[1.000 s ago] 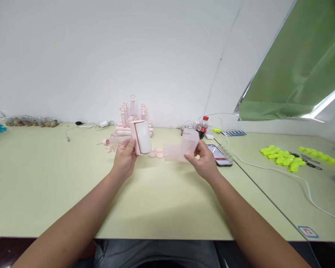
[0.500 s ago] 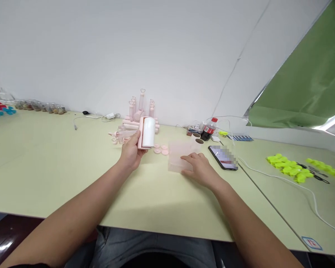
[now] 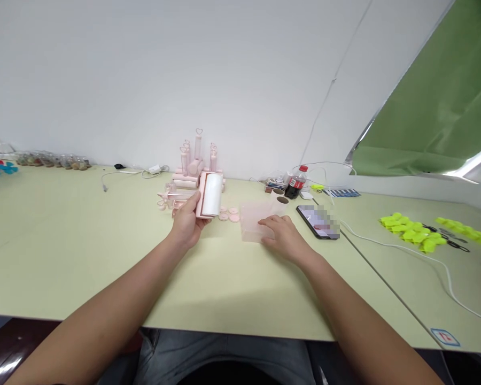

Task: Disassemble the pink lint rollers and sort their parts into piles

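Observation:
My left hand (image 3: 187, 222) is wrapped round the pink case of a lint roller (image 3: 211, 195), held up above the table with its white paper roll facing me. My right hand (image 3: 282, 235) is at the right front of a translucent pink box (image 3: 251, 231). Its thumb and index finger are apart, over the box; whether they touch anything inside cannot be made out. Between the lint roller and the box lie several small pink discs (image 3: 234, 218). Behind my left hand, more pink lint roller parts (image 3: 185, 179) lie in a pile, some with clear handles and heart-shaped loops standing upright.
Beyond the box are open-ended white tubes (image 3: 282, 200) and a cola bottle (image 3: 296, 183). A phone (image 3: 315, 223) lies to the right, near a white cable (image 3: 385, 243). Yellow-green pieces (image 3: 411, 231) are farther right. Bagged items (image 3: 54, 159) line the wall at left.
The lint roller tilts slightly more to the right and sits a little lower. My right hand stays at the box, with its fingers slightly shifted. The whole view has moved a little.

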A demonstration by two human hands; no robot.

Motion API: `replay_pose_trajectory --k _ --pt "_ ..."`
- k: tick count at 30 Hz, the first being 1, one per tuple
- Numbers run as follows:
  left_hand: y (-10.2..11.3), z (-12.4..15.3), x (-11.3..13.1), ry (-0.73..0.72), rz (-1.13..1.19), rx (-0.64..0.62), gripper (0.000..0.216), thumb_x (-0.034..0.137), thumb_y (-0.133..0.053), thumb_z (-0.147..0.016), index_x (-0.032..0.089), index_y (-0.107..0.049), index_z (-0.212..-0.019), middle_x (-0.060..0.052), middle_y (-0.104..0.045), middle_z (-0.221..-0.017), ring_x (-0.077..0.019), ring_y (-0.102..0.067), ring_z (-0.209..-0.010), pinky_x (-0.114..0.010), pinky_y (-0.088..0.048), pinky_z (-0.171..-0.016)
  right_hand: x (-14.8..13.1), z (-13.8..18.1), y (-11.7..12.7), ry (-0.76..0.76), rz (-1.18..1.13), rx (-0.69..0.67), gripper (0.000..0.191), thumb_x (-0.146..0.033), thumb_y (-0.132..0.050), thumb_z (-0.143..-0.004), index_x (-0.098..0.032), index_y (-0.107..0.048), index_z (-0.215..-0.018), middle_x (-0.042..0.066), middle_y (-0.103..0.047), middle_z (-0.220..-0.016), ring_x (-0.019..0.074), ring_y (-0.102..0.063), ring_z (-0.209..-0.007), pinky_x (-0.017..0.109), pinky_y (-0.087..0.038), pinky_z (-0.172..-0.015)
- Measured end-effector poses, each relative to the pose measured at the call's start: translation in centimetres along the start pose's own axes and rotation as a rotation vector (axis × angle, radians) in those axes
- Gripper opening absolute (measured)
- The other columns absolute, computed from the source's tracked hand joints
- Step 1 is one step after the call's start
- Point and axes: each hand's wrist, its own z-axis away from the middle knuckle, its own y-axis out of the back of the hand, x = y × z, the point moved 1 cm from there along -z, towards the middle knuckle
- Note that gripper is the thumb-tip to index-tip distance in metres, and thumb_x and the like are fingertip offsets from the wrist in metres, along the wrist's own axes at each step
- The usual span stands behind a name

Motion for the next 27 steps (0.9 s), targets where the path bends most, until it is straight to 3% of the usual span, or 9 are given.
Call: replay_pose_trajectory --k 13,20,24,27 --pt "-0.4 0.9 -0.5 0.06 -0.026 -0.065 0.02 0.031 -0.068 -0.081 0.016 -0.064 -0.093 -0.002 -0.07 -0.08 -0.015 -0.066 -0.062 -0.025 -0.052 -0.048 0.1 -0.1 -0.2 0.008 -0.038 0.015 0.04 -0.016 -0.057 -0.081 -0.018 -0.063 -0.121 0.01 -0.061 -0.123 0.0295 -0.049 -0.107 0.044 -0.041 -0.095" --pt "-0.1 0.8 -1.1 0.104 -0.08 -0.16 0.031 0.039 -0.075 -0.075 0.016 -0.066 -0.092 -0.001 -0.07 -0.078 -0.0132 -0.064 -0.063 -0.023 -0.052 -0.052 0.0 -0.2 -0.4 0.026 -0.08 0.13 0.039 -0.011 -0.055 -0.08 -0.019 -0.065 -0.117 0.012 -0.061 -0.117 0.0301 -0.051 -0.109 0.046 -0.043 -0.095" --pt "-0.3 1.4 -1.8 0.086 -0.156 -0.322 0.039 0.046 -0.082 -0.065 0.014 -0.069 -0.084 -0.002 -0.07 -0.075 -0.0129 -0.064 -0.066 -0.022 -0.052 -0.058 -1.2 0.2 0.0 0.035 -0.364 0.295 0.027 -0.029 -0.057 -0.086 -0.019 -0.066 -0.109 0.011 -0.064 -0.104 0.0259 -0.057 -0.096 0.04 -0.047 -0.085" --pt "-0.6 2.3 -2.5 0.084 -0.234 -0.448 0.043 0.049 -0.082 -0.066 0.013 -0.072 -0.087 -0.005 -0.072 -0.08 -0.0155 -0.066 -0.073 -0.022 -0.051 -0.063 -2.7 0.6 -0.4 0.068 -0.718 0.208 0.034 -0.044 -0.058 -0.088 -0.017 -0.064 -0.108 0.006 -0.064 -0.088 0.0189 -0.058 -0.075 0.032 -0.048 -0.068"
